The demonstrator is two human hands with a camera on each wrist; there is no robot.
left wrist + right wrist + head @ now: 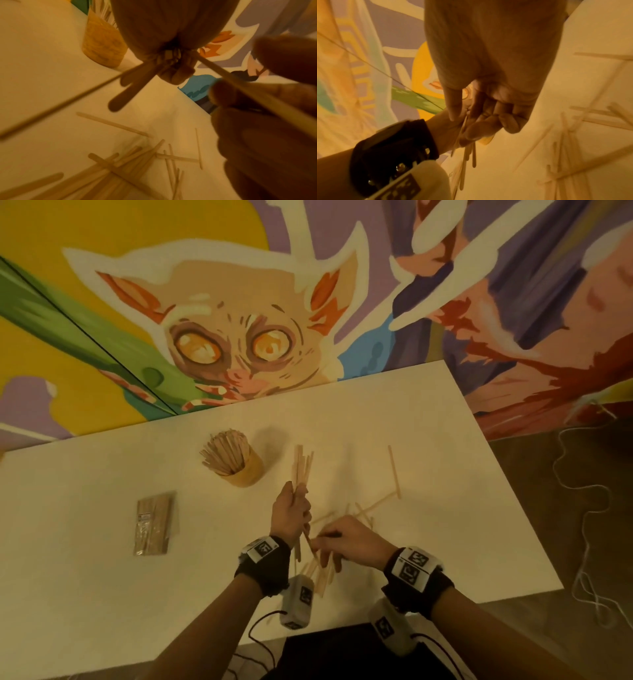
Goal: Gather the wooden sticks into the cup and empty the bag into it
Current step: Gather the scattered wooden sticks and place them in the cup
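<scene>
My left hand [295, 505] grips a bundle of wooden sticks [301, 465] upright, just right of the cup; their lower ends [122, 88] poke out below the fist. My right hand [320, 541] pinches a single stick [240, 86] between thumb and finger, its tip against the left hand's bundle. The tan cup [245, 470] stands on the table, packed with sticks [224, 450]. The clear bag of sticks [156, 522] lies flat to the left, untouched. Several loose sticks [376, 505] lie scattered under and right of my hands, and they show again as a pile of loose sticks [137, 162].
The white table [85, 491] runs up to a painted mural wall [222, 337] at the back. Its right edge and front edge are near my right arm. One lone stick [394, 470] lies further right. White cord [582, 508] trails on the floor.
</scene>
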